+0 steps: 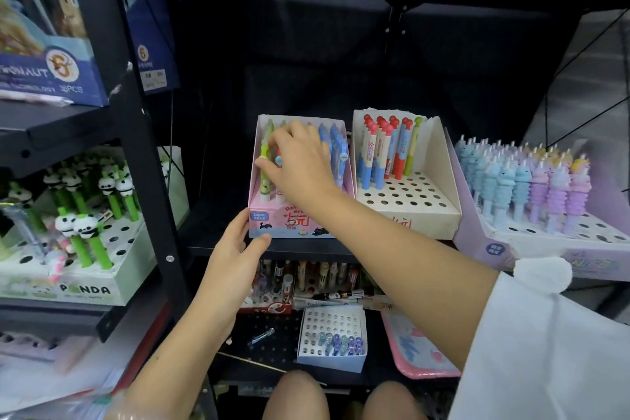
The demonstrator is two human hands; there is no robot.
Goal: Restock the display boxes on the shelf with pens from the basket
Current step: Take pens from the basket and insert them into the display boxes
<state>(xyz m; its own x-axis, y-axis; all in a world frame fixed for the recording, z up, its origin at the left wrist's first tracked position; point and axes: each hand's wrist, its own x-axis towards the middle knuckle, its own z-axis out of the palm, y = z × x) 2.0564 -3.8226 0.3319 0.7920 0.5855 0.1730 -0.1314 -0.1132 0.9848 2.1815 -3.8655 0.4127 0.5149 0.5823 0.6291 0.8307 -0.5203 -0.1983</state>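
A black metal shelf (306,247) with a dark perforated back panel carries 3 display boxes in a row, and a black upright post (136,133) splits it from a neighbouring rack at 9 o'clock. The pink box (289,222) stands at the centre, the white box (409,211) touches it at 3 o'clock, and the lilac box (531,245) sits further right, crowded with blue and purple stacked-shape pens too many to count. The right hand (300,164) reaches into the pink box from 5 o'clock, its grip curled over the pens, fingertips on a green pen (264,160) at the box's left edge; whether the fingers pinch it or only touch it cannot be told. The left hand (238,242) rests on the box's lower left corner at 7 o'clock, thumb along the front bottom edge, fingers relaxed. Blue pens (335,147) line the pink box's right side. The white box holds about 8 pens with red or green tops at its back, the front holes bare. At 9 o'clock a panda box (85,290) holds green panda pens. Below, at 6 o'clock, a small white tray (332,337) holds about 6 glittery pens. The basket is not clearly seen.
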